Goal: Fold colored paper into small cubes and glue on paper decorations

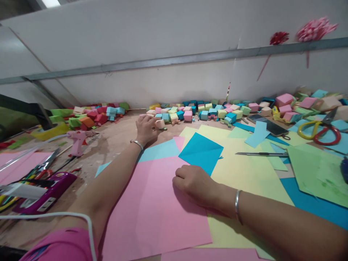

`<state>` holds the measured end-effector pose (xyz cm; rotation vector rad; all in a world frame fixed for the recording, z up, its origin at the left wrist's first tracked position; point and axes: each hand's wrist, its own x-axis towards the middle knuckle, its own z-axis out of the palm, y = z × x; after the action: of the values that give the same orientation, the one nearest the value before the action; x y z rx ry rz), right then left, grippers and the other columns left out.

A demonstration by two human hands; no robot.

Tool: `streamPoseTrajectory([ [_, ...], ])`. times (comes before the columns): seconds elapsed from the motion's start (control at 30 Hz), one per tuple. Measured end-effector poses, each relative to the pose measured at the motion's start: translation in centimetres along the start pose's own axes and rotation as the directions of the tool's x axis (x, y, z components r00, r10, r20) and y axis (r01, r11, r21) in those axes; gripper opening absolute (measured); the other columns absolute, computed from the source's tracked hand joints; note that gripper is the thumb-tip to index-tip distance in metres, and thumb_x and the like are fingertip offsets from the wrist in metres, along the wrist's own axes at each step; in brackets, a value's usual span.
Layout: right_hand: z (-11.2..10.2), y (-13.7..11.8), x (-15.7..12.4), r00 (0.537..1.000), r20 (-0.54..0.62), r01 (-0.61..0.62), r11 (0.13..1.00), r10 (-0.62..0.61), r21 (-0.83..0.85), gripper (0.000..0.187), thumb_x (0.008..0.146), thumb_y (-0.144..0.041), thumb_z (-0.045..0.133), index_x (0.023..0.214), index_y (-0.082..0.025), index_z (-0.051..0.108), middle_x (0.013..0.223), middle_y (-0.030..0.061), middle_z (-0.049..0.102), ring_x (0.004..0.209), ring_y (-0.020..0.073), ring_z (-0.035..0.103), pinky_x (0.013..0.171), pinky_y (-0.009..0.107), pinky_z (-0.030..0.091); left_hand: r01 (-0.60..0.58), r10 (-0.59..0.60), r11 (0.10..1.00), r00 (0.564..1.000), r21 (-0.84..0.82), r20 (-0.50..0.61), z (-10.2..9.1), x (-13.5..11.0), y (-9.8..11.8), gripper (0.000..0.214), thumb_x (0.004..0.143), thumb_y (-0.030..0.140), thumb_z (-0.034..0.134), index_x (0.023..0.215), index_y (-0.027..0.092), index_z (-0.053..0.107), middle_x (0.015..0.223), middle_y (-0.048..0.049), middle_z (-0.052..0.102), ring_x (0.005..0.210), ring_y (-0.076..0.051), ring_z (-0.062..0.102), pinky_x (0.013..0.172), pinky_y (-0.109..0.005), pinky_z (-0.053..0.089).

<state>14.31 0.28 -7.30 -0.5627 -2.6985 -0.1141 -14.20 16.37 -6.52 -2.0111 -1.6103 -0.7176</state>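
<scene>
My left hand (146, 127) reaches out to the row of small paper cubes by the wall. Its fingers are bent round a peach paper cube (160, 124), and the fingertips are partly hidden. Curled into a loose fist, my right hand (194, 183) rests on a large pink paper sheet (157, 210). Whatever may be inside that fist is hidden. Just beyond it lies a folded blue paper piece (202, 150). Pale yellow sheets (244, 177) and a light blue sheet (160, 150) lie beneath and around the pink one.
At left are a pink glue gun (77, 142), yellow tape roll (51, 131) and purple power strip (58, 186). On the right lie a craft knife (262, 154), a phone (268, 125) and scissors (326, 132). More paper cubes (187, 115) line the wall.
</scene>
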Motion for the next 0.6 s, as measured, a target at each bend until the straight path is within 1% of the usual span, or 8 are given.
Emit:
streamPoseTrajectory([
  [0.07, 0.06, 0.02, 0.01, 1.0, -0.001, 0.003, 1.0, -0.003, 0.003, 0.018, 0.07, 0.002, 0.048, 0.065, -0.015, 0.054, 0.062, 0.0013, 0.048, 0.056, 0.0121, 0.028, 0.05, 0.028, 0.013, -0.003, 0.003, 1.0, 1.0, -0.004, -0.007, -0.04, 0.13, -0.06, 0.035, 0.075, 0.043, 0.066, 0.106, 0.027, 0.068, 0.105, -0.008, 0.062, 0.112, -0.03, 0.048, 0.098, -0.043, 0.029],
  [0.13, 0.07, 0.03, 0.02, 1.0, 0.002, 0.006, 1.0, -0.006, 0.011, 0.018, 0.069, 0.002, 0.048, 0.065, -0.015, 0.053, 0.063, 0.0014, 0.048, 0.056, 0.0119, 0.027, 0.051, 0.028, 0.013, -0.005, 0.005, 1.0, 1.0, -0.009, -0.015, -0.02, 0.29, -0.15, 0.031, 0.076, 0.044, 0.065, 0.102, 0.027, 0.069, 0.103, -0.0077, 0.063, 0.111, -0.03, 0.049, 0.097, -0.043, 0.03],
  [0.23, -0.02, -0.01, 0.06, 1.0, 0.013, 0.007, 1.0, -0.007, 0.022, 0.017, 0.067, 0.002, 0.048, 0.066, -0.015, 0.053, 0.064, 0.0018, 0.049, 0.056, 0.0119, 0.025, 0.051, 0.029, 0.013, -0.006, 0.005, 1.0, 0.999, -0.017, -0.033, 0.13, 0.44, -0.28, 0.037, 0.074, 0.047, 0.066, 0.105, 0.027, 0.069, 0.107, -0.0079, 0.063, 0.112, -0.031, 0.048, 0.098, -0.044, 0.029],
  [0.33, -0.13, -0.05, 0.12, 1.0, 0.024, 0.002, 1.0, -0.003, 0.016, 0.017, 0.068, 0.001, 0.048, 0.066, -0.015, 0.054, 0.064, 0.0019, 0.049, 0.056, 0.0121, 0.026, 0.05, 0.029, 0.013, -0.009, 0.008, 1.0, 0.999, -0.022, -0.049, 0.31, 0.44, -0.39, 0.046, 0.07, 0.05, 0.07, 0.109, 0.027, 0.067, 0.113, -0.0082, 0.062, 0.114, -0.032, 0.046, 0.099, -0.044, 0.027],
  [0.47, -0.18, -0.04, 0.19, 1.0, 0.029, 0.005, 1.0, -0.005, 0.011, 0.019, 0.068, 0.002, 0.046, 0.066, -0.015, 0.056, 0.063, 0.0024, 0.05, 0.056, 0.0125, 0.025, 0.05, 0.029, 0.012, -0.003, 0.002, 1.0, 0.998, -0.019, -0.056, 0.42, 0.38, -0.53, 0.046, 0.068, 0.044, 0.072, 0.11, 0.027, 0.067, 0.113, -0.0081, 0.063, 0.112, -0.031, 0.048, 0.099, -0.044, 0.027],
  [0.6, -0.09, 0.02, 0.12, 1.0, 0.004, 0.012, 1.0, -0.012, 0.017, 0.02, 0.068, 0.002, 0.046, 0.065, -0.015, 0.056, 0.062, 0.0024, 0.05, 0.056, 0.0125, 0.026, 0.05, 0.029, 0.013, 0.02, -0.021, 1.0, 0.998, -0.011, -0.051, 0.54, 0.34, -0.79, 0.048, 0.066, 0.036, 0.07, 0.112, 0.027, 0.065, 0.114, -0.0078, 0.062, 0.112, -0.031, 0.048, 0.097, -0.043, 0.027],
])
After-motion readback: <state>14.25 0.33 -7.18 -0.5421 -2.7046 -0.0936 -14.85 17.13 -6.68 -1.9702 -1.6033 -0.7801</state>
